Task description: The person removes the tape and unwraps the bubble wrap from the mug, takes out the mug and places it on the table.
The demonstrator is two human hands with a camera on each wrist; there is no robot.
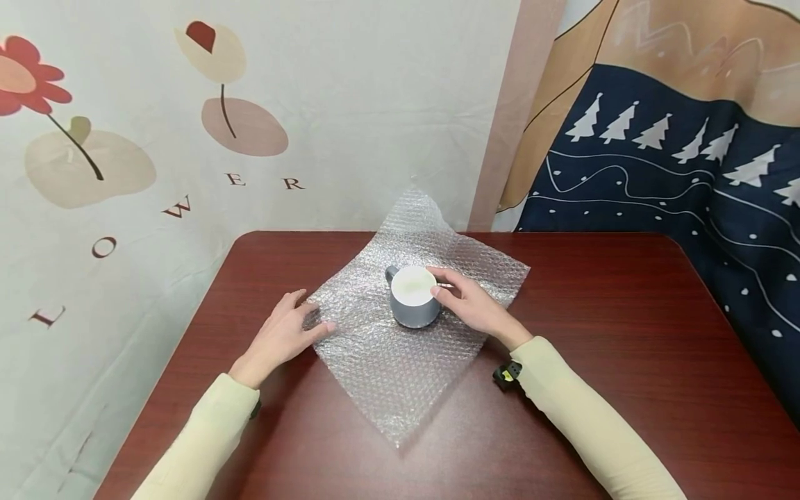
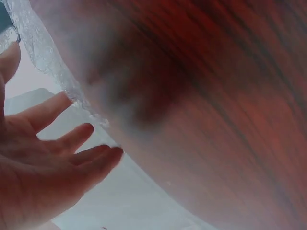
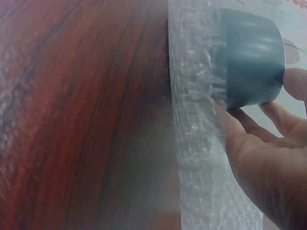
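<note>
A grey mug [image 1: 415, 314] with a white inside stands upright on a sheet of bubble wrap [image 1: 400, 378], its handle pointing to the back left. My right hand [image 1: 473, 303] holds the mug at its right side, thumb and index finger at the rim. From the right wrist view, the mug [image 3: 254, 60] appears with thumb and fingers around its side, partly behind the wrap's raised edge. At the wrap's left corner is my left hand [image 1: 281, 337], fingers spread and loosely bent. In the left wrist view its fingertips are close to the wrap's edge [image 2: 41, 45]; contact is unclear.
The bubble wrap lies diagonally on a dark red wooden table [image 1: 600, 305], its far corner rising against a pale printed curtain [image 1: 375, 104]. A dark blue cloth with white trees [image 1: 625, 180] hangs at the right. Black bands are on both wrists.
</note>
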